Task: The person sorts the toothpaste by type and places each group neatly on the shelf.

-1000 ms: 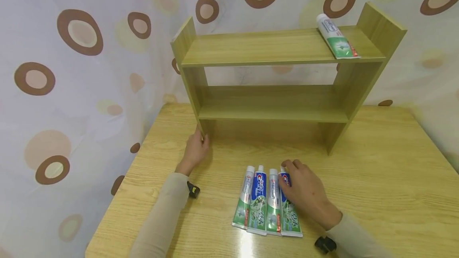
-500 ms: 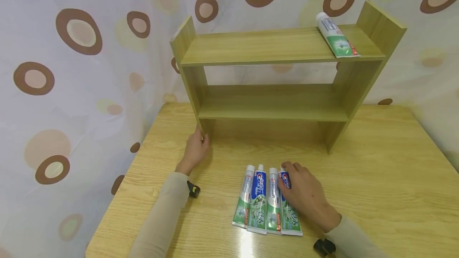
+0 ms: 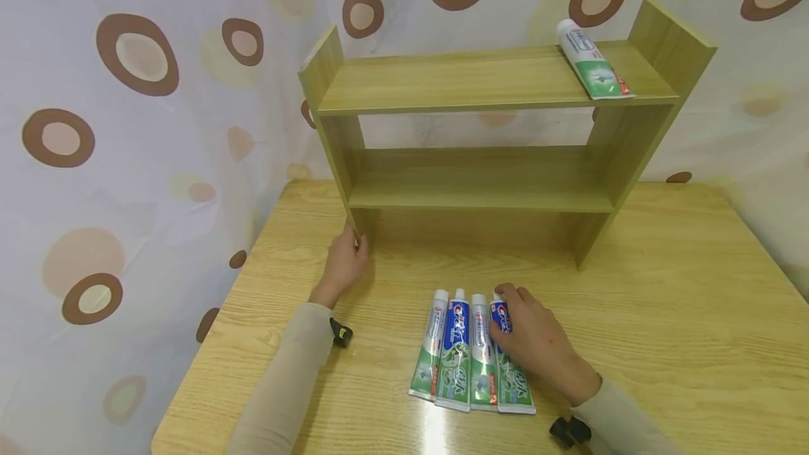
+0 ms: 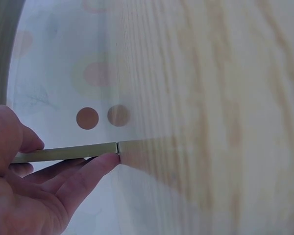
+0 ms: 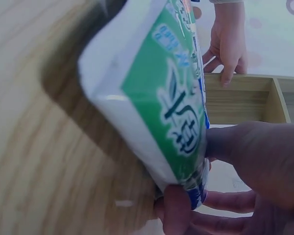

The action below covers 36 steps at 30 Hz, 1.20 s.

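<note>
My left hand (image 3: 344,262) grips the lower end of the left side panel of a wooden shelf (image 3: 480,177). In the left wrist view the panel's edge (image 4: 73,152) runs between thumb and fingers. Several toothpaste tubes lie side by side before the shelf, caps away from me, blue-green ones (image 3: 456,357) alternating with white-green ones (image 3: 482,353). My right hand (image 3: 540,339) holds the rightmost blue-green toothpaste tube (image 3: 515,388), partly covering it. Close up in the right wrist view, thumb and fingers lie on both sides of that tube (image 5: 166,98).
Another white-green toothpaste tube (image 3: 594,62) lies slanted on the shelf's top board, near its right end, with its crimped end at the front edge. The shelf stands on a wooden table (image 3: 689,321). A patterned curtain (image 3: 158,230) hangs behind and to the left.
My right hand and the cap ends of the two rightmost tubes have shifted very slightly left. My left hand keeps its grip on the shelf.
</note>
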Tool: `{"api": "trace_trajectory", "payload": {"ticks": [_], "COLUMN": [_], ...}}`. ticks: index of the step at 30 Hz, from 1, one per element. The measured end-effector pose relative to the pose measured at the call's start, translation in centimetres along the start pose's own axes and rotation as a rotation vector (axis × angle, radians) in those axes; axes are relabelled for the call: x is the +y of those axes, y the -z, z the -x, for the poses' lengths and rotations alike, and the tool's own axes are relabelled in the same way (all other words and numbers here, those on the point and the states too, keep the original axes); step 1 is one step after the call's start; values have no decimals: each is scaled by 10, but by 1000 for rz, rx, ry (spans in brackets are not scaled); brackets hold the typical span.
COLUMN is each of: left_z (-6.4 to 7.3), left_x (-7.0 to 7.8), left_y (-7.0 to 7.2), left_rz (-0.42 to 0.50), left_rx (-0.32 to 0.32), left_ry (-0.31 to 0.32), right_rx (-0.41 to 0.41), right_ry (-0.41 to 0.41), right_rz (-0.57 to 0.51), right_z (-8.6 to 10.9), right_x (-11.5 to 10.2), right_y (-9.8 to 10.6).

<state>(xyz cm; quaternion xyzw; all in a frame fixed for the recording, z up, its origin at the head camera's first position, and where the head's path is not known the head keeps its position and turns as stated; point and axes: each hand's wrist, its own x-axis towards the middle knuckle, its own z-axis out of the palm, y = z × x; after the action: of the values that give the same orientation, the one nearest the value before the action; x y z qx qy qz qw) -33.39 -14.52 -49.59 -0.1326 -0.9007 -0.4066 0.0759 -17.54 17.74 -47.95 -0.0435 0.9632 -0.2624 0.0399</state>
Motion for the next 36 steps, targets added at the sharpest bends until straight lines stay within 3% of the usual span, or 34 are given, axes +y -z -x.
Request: {"api": "trace_trajectory", "payload": {"ticks": [17,26,36], "left_z": [0,1,2], "left_x": [0,-1,1], "left_y": [0,-1,-1], "left_rz": [1,-12,-11], "left_rx": [-16,-13,-9], "left_ry": [13,-4,6], "right_rx": [-69,-52,4], "right_ry": [-32,-19,24], "right_rz": [-11,-69,-97], "right_z": [7,10,8], "right_x": [-6,0,2], "right_y": [-1,-4,7]}}
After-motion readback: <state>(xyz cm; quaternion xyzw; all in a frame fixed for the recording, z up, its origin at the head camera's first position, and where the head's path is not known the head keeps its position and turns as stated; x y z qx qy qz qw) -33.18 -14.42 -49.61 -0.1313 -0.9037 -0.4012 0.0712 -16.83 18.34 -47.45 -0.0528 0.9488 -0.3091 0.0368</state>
